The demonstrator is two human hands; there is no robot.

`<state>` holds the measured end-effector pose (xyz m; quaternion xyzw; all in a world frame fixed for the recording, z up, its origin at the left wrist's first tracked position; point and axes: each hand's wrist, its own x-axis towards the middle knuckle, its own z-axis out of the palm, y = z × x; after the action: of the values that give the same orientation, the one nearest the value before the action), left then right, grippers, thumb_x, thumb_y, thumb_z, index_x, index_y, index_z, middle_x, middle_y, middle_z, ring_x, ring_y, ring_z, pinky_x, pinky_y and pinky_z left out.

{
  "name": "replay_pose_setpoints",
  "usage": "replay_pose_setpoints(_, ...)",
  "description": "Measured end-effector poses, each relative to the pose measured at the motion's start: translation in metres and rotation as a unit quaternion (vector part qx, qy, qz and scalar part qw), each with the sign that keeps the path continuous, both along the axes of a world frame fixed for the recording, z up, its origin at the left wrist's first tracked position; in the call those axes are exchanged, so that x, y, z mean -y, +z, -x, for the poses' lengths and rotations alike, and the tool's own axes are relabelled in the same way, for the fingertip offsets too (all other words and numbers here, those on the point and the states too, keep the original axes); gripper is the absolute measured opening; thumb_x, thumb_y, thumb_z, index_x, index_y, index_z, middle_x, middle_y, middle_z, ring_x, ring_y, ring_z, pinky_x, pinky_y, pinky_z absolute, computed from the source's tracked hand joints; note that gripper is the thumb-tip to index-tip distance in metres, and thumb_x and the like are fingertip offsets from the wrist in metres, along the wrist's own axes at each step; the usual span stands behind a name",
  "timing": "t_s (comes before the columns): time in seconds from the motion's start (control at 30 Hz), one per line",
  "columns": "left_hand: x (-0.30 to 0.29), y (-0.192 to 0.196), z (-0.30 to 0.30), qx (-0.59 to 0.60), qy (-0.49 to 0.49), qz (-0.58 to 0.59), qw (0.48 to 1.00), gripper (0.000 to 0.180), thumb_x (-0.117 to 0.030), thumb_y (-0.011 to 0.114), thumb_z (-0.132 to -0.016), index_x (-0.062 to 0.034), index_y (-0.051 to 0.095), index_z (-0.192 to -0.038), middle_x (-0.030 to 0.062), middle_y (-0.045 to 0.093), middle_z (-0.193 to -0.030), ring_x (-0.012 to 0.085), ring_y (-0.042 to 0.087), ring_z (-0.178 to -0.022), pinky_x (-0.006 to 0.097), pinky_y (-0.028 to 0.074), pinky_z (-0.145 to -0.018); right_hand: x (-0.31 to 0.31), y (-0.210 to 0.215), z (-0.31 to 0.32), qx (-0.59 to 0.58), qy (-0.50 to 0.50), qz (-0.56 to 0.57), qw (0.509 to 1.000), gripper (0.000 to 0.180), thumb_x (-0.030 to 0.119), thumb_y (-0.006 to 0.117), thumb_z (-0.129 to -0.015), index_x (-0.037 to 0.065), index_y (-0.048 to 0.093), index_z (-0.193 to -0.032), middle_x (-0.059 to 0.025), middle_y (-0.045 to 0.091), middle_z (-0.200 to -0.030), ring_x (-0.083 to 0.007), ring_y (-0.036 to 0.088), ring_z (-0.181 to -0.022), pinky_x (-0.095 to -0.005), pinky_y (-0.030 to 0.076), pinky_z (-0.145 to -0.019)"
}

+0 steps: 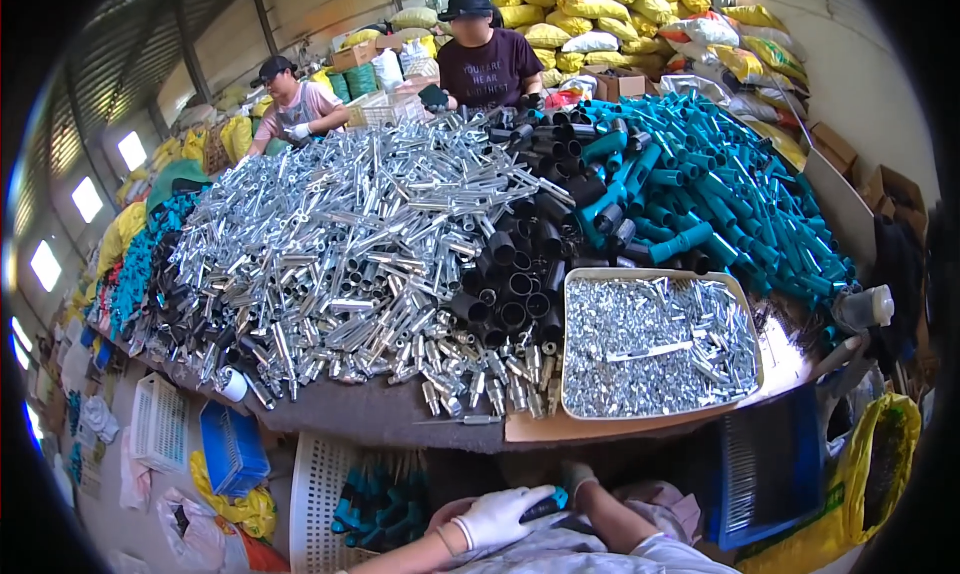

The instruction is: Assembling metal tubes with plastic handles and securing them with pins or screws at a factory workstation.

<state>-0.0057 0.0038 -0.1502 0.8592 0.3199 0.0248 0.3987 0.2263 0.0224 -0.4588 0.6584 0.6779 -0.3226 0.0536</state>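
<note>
My left hand [495,519], in a white glove, is closed around a black and teal tool handle [543,505] low in front of me, below the table's near edge. Right beside the handle's teal end is my right hand [577,476], in a greyish glove; its fingers are too dark and small to make out. To the left of my hands, a white plastic basket [312,504] holds several teal and black handled tools [382,509]. On the table above, a cream tray [567,369] carries many small silvery metal parts [640,349].
Metal rods and sockets [350,234], black tubes [520,284] and teal tubes [690,194] are heaped on the table. A screwdriver-like rod [465,420] lies at its near edge. Blue crates [232,449] and a yellow sack [860,484] flank me. Two people [490,69] work across the heap.
</note>
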Motion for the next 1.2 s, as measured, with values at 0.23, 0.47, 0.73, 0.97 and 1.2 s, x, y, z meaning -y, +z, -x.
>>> replay_pose_setpoints(0.23, 0.012, -0.043, -0.011, -0.055, 0.040, -0.007, 0.998, 0.049, -0.045, 0.060, -0.098, -0.0171, 0.060, -0.138, 0.0164, 0.071, -0.110, 0.0365, 0.071, -0.096, 0.046, 0.057, -0.079, 0.037, -0.097, 0.012, -0.041, 0.065, 0.143, 0.987, 0.039, 0.039, 0.054, -0.100, 0.014, 0.069, -0.124, -0.0155, 0.071, -0.124, -0.0326, 0.069, -0.111, -0.0443, 0.055, -0.093)
replay_pose_setpoints(0.47, 0.004, -0.033, -0.027, -0.053, 0.062, 0.007, 0.997, 0.051, -0.053, 0.057, -0.099, -0.0147, 0.063, -0.132, 0.0166, 0.072, -0.103, 0.0367, 0.071, -0.092, 0.046, 0.057, -0.077, 0.056, -0.227, 0.002, -0.224, -0.259, 0.244, 0.907, 0.043, 0.042, 0.050, -0.103, 0.011, 0.071, -0.124, -0.0136, 0.073, -0.117, -0.0261, 0.070, -0.099, -0.0408, 0.053, -0.090)
replay_pose_setpoints(0.73, 0.008, -0.039, -0.024, -0.045, 0.046, 0.006, 0.998, 0.053, -0.053, 0.058, -0.098, -0.0135, 0.063, -0.133, 0.0164, 0.072, -0.107, 0.0367, 0.071, -0.096, 0.046, 0.057, -0.081, 0.001, -0.151, 0.032, -0.287, -0.369, 0.220, 0.856, 0.044, 0.042, 0.051, -0.103, 0.009, 0.070, -0.124, -0.0143, 0.073, -0.117, -0.0264, 0.070, -0.099, -0.0404, 0.053, -0.091)
replay_pose_setpoints(0.97, 0.015, -0.072, -0.047, -0.003, 0.128, -0.015, 0.992, 0.051, -0.052, 0.060, -0.095, -0.0160, 0.060, -0.131, 0.0179, 0.072, -0.108, 0.0394, 0.071, -0.093, 0.049, 0.058, -0.078, -0.021, -0.070, -0.014, -0.324, -0.472, 0.187, 0.798, 0.045, 0.041, 0.051, -0.103, 0.007, 0.070, -0.123, -0.0150, 0.073, -0.116, -0.0266, 0.070, -0.099, -0.0401, 0.052, -0.091)
replay_pose_setpoints(1.2, 0.013, -0.069, -0.088, -0.059, 0.121, 0.064, 0.989, 0.045, -0.038, 0.065, -0.090, -0.0166, 0.056, -0.129, 0.0208, 0.073, -0.101, 0.0438, 0.070, -0.088, 0.054, 0.056, -0.077, 0.005, 0.004, -0.039, -0.299, -0.449, 0.171, 0.824, 0.040, 0.029, 0.053, -0.102, 0.008, 0.064, -0.134, -0.0157, 0.068, -0.131, -0.0308, 0.066, -0.119, -0.0368, 0.052, -0.100)
